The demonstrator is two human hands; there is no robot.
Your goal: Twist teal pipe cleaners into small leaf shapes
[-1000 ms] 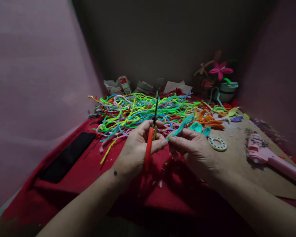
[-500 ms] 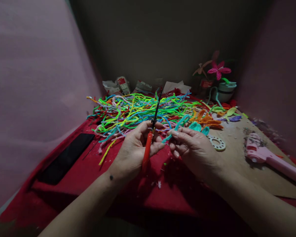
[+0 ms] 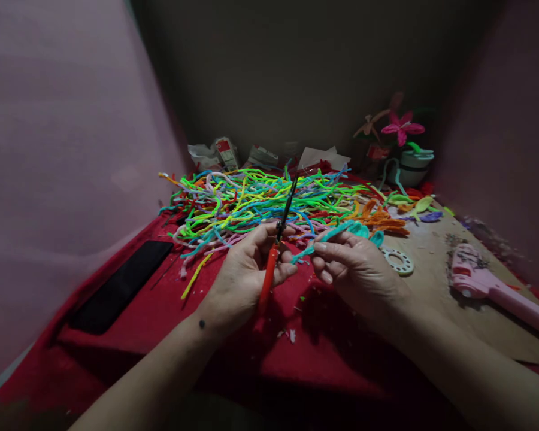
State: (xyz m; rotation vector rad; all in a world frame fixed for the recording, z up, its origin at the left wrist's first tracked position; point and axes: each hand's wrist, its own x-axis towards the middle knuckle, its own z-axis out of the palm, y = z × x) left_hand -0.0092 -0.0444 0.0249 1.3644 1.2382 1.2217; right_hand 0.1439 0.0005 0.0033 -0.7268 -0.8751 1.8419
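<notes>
A red cloth point(image 3: 161, 323) is spread below a dark wall point(image 3: 296, 72). Above the cloth, a fuzzy blue-green strip point(image 3: 333, 232) is pinched by the right hand point(image 3: 363, 263). Red-handled scissors point(image 3: 268, 275) are gripped by the left hand point(image 3: 242, 263); whether the strip's end is pinched there too cannot be told. The strip seems to be worked by fingertips, so a steady pinch is likely needed next, with the blades point(image 3: 289, 202) kept away. Farther back, bright fuzzy stems point(image 3: 256, 206) are piled.
</notes>
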